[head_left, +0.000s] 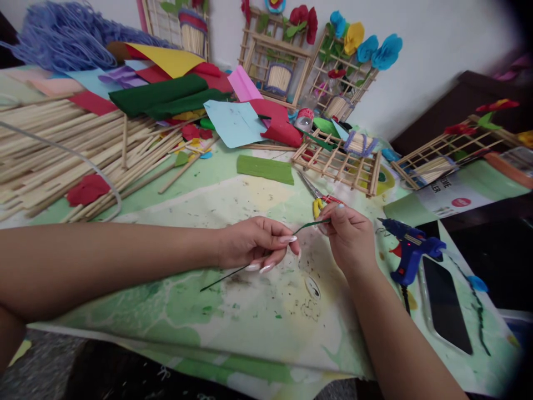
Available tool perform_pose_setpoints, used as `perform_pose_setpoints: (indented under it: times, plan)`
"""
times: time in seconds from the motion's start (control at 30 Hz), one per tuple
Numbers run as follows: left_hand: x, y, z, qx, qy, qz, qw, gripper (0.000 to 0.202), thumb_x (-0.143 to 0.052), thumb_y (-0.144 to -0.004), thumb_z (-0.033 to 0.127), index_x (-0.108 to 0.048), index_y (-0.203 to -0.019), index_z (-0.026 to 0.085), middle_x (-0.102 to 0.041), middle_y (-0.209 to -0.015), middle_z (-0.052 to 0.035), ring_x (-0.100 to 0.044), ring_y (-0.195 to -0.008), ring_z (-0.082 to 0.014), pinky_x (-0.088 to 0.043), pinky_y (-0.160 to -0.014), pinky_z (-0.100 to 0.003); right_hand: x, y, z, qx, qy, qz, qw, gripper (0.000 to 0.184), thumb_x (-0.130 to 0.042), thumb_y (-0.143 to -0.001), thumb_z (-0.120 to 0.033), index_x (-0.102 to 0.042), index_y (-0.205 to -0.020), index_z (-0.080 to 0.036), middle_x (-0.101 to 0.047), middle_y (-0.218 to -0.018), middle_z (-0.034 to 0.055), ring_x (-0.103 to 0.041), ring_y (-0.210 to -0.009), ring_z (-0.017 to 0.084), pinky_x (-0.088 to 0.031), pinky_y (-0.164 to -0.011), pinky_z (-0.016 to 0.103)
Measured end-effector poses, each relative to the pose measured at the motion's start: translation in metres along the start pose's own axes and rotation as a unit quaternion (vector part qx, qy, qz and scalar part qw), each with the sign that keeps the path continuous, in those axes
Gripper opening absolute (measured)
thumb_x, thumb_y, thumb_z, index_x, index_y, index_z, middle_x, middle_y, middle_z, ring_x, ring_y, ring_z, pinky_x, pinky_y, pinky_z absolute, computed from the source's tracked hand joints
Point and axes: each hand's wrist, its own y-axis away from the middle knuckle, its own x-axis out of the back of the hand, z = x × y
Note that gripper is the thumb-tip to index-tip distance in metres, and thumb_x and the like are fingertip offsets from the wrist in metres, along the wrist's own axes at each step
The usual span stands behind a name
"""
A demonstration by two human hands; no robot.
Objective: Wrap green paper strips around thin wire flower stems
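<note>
My left hand pinches a thin dark wire, whose free end sticks out to the lower left. Between the two hands the wire is covered by a narrow dark green paper strip. The strip's other end is held in the fingers of my right hand. Just beyond the right hand lie scissors with yellow and red handles. A lighter green crepe paper piece rests flat on the table farther back.
A blue glue gun and a phone lie at the right. Wooden sticks and coloured paper sheets cover the left and back. A small stick trellis lies behind the scissors; others with paper flowers lean on the wall.
</note>
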Motion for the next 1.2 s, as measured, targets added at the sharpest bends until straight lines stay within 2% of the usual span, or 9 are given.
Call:
perform_pose_setpoints:
  times: [0.1, 0.27, 0.4, 0.5, 0.57, 0.67, 0.87, 1.03, 1.2]
  plan:
    - [-0.001, -0.001, -0.001, -0.025, -0.006, 0.026, 0.999, 0.016, -0.059, -0.082, 0.025, -0.064, -0.08, 0.01, -0.056, -0.043, 0.0009, -0.039, -0.029, -0.0042, -0.023, -0.03, -0.013, -0.002, 0.001, -0.006, -0.032, -0.03, -0.005, 0.999, 0.034, -0.069, -0.072, -0.054, -0.066, -0.061, -0.021, -0.053, -0.057, -0.0012, -0.039, -0.05, 0.01, -0.025, -0.049, 0.028]
    - [0.0, 0.0, -0.002, -0.026, 0.005, 0.023, 0.999, 0.018, -0.063, -0.08, 0.028, -0.064, -0.081, 0.009, -0.057, -0.044, 0.0006, -0.041, -0.03, -0.0047, -0.025, -0.03, -0.013, -0.009, 0.002, -0.019, -0.06, -0.155, -0.136, 0.977, 0.046, -0.063, -0.073, -0.062, -0.063, -0.054, -0.02, -0.05, -0.058, -0.0003, -0.042, -0.05, 0.011, -0.031, -0.049, 0.027]
    - [0.004, 0.001, -0.001, -0.01, 0.024, -0.006, 1.0, 0.016, -0.065, -0.079, 0.027, -0.065, -0.08, 0.011, -0.057, -0.043, 0.0011, -0.039, -0.027, -0.0049, -0.023, -0.028, -0.013, -0.01, 0.0, -0.014, -0.103, -0.191, -0.088, 0.972, 0.05, -0.056, -0.078, -0.064, -0.063, -0.055, -0.02, -0.05, -0.058, 0.0001, -0.045, -0.053, 0.011, -0.037, -0.052, 0.026]
    - [0.004, 0.001, 0.0, 0.014, 0.039, -0.048, 0.998, 0.017, -0.067, -0.078, 0.029, -0.066, -0.079, 0.011, -0.058, -0.043, 0.0001, -0.04, -0.027, -0.0057, -0.024, -0.027, -0.013, -0.011, 0.002, -0.006, -0.138, -0.146, -0.085, 0.976, 0.028, -0.072, -0.071, -0.048, -0.07, -0.068, -0.021, -0.061, -0.071, 0.0012, -0.05, -0.061, 0.012, -0.041, -0.057, 0.026]
    - [0.001, 0.002, 0.0, 0.033, 0.056, -0.086, 0.994, 0.018, -0.066, -0.078, 0.029, -0.067, -0.079, 0.012, -0.059, -0.044, -0.0008, -0.041, -0.026, -0.0064, -0.025, -0.027, -0.014, -0.012, 0.007, -0.002, -0.148, -0.116, -0.141, 0.972, 0.021, -0.077, -0.068, -0.036, -0.073, -0.083, -0.022, -0.066, -0.087, 0.0026, -0.056, -0.073, 0.013, -0.045, -0.067, 0.027]
    - [-0.006, 0.004, -0.002, 0.066, 0.091, -0.136, 0.984, 0.017, -0.065, -0.078, 0.028, -0.069, -0.08, 0.012, -0.06, -0.044, -0.0017, -0.04, -0.025, -0.0068, -0.028, -0.028, -0.015, -0.015, 0.014, -0.003, -0.112, -0.134, -0.237, 0.956, 0.027, -0.075, -0.071, -0.031, -0.073, -0.098, -0.027, -0.068, -0.1, 0.0036, -0.06, -0.089, 0.016, -0.047, -0.082, 0.031]
    - [-0.013, 0.006, -0.009, 0.107, 0.132, -0.175, 0.97, 0.017, -0.065, -0.079, 0.028, -0.07, -0.079, 0.012, -0.06, -0.045, -0.0028, -0.043, -0.026, -0.0068, -0.035, -0.032, -0.015, -0.013, 0.016, -0.012, -0.026, -0.166, -0.364, 0.916, 0.019, -0.072, -0.073, -0.03, -0.076, -0.092, -0.03, -0.066, -0.103, 0.005, -0.062, -0.09, 0.019, -0.05, -0.085, 0.038]
    - [-0.008, 0.004, -0.011, 0.094, 0.119, -0.151, 0.977, 0.017, -0.066, -0.078, 0.028, -0.07, -0.082, 0.012, -0.062, -0.047, -0.0028, -0.043, -0.025, -0.0075, -0.028, -0.027, -0.015, -0.013, 0.017, -0.015, -0.022, -0.182, -0.367, 0.912, 0.024, -0.071, -0.074, -0.034, -0.075, -0.097, -0.027, -0.065, -0.102, 0.007, -0.063, -0.088, 0.019, -0.053, -0.076, 0.035]
    - [-0.008, 0.002, -0.013, 0.059, 0.106, -0.108, 0.987, 0.017, -0.065, -0.079, 0.027, -0.069, -0.079, 0.01, -0.063, -0.047, -0.0035, -0.045, -0.027, -0.0073, -0.028, -0.026, -0.012, -0.017, 0.02, -0.016, -0.05, -0.143, -0.274, 0.95, 0.01, -0.068, -0.078, -0.03, -0.077, -0.081, -0.027, -0.066, -0.087, 0.0058, -0.062, -0.077, 0.017, -0.053, -0.071, 0.035]
